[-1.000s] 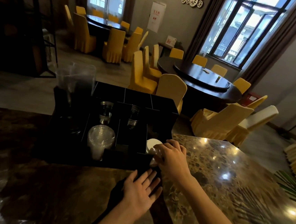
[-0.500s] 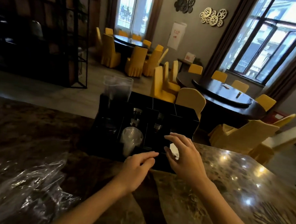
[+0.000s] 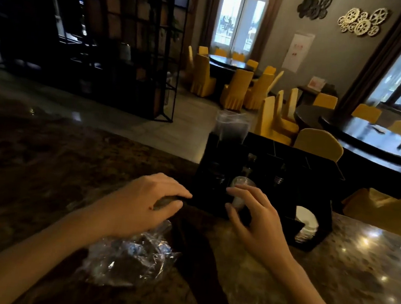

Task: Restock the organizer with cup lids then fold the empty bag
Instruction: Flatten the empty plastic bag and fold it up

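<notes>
While both forearms reach forward over the dark marble counter (image 3: pixel 329 274), the crumpled clear plastic bag (image 3: pixel 132 260) lies nearest the camera, on the counter in front of the black organizer (image 3: pixel 289 185) and to its left, partly under the left wrist. It is transparent, wrinkled and flattened, catching small bright glints, and nothing shows inside it. Just beyond the bag, the left hand (image 3: pixel 145 203) is palm down with its fingers curled loosely, fingertips close to the organizer's near left corner; it grips nothing that can be seen, though whether it touches the bag beneath it cannot be told. To its right, the right hand (image 3: pixel 259 221) is spread open in front of the organizer, fingers splayed and thumb apart, holding nothing. Right behind those fingers, in a front compartment of the organizer, stands a stack of clear cup lids (image 3: pixel 241 187), partly hidden by the hand. At the organizer's near right end, a side cut-out shows a stack of white lids (image 3: pixel 306 223). At the organizer's far left corner a tall stack of clear plastic cups (image 3: pixel 231 128) rises above its rim. Past the organizer stand round dark tables with yellow-covered chairs (image 3: pixel 317 143).
</notes>
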Demonstrator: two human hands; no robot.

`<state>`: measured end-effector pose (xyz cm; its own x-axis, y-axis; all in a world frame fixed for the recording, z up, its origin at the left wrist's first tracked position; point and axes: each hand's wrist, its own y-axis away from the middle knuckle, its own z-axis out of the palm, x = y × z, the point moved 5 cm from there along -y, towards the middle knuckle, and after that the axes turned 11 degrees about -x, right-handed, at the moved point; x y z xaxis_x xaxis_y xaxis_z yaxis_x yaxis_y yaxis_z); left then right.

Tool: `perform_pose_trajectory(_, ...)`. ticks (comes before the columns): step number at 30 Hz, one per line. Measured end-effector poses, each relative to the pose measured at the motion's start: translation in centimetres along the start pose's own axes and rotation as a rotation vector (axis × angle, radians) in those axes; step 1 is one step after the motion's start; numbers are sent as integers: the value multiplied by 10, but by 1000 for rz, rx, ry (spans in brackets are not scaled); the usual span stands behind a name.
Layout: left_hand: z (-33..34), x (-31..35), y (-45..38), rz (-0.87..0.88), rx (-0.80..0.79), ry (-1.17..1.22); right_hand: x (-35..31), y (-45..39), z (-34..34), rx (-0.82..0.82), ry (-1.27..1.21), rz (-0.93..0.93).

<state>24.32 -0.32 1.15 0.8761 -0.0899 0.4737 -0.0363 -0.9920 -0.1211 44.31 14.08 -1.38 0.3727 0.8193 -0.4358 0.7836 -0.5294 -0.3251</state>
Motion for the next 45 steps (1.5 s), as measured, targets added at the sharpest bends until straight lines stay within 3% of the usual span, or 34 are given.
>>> perform_pose_trajectory(7,-37,-60,70,-70,-164,-188,-57,5,54,-23,-168,-22)
perform_pose_trajectory(11,-28,-80,93,37,-334,-280,-81,16,86,-39,-271,22)
perform_pose_trajectory(15,-13,-93,103,112,-395,-393,-100,32,119,-47,-382,82)
perform_pose_trajectory(20,-6,-118,109,101,-352,-439,-117,55,155,-48,-469,209)
perform_pose_trajectory(25,1,-142,111,127,-343,-418,-133,76,163,133,-502,281)
perform_pose_trajectory(28,-3,-149,111,111,-260,-356,-149,92,168,226,-506,281)
perform_pose_trajectory(34,-14,-155,124,-59,-43,-50,-166,108,219,60,-611,523)
perform_pose_trajectory(38,-9,-148,135,-60,22,58,-166,105,245,-28,-632,693)
perform_pose_trajectory(45,3,-149,153,-78,125,244,-179,103,253,-8,-685,749)
